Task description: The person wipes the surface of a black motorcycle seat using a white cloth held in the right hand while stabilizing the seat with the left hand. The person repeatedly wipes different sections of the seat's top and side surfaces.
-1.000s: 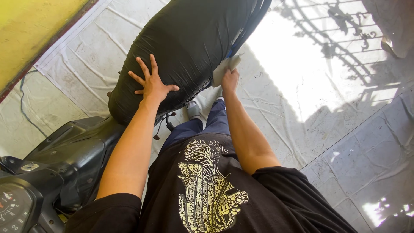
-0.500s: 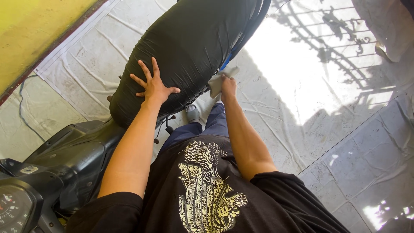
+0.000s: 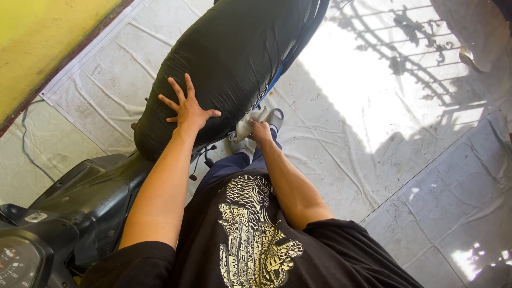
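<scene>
While our left hand point(image 3: 188, 111) lies flat, fingers spread, on the black scooter seat point(image 3: 234, 58), our right hand point(image 3: 261, 129) grips a pale cloth point(image 3: 248, 126) at the seat's lower edge, apparently; leaning harder could tip the scooter.

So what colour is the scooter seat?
Black and shiny, the scooter seat shows best in the head view.

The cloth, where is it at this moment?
In the head view the cloth is near the middle, held in the right hand against the lower right side of the black seat, just right of the left hand.
</scene>
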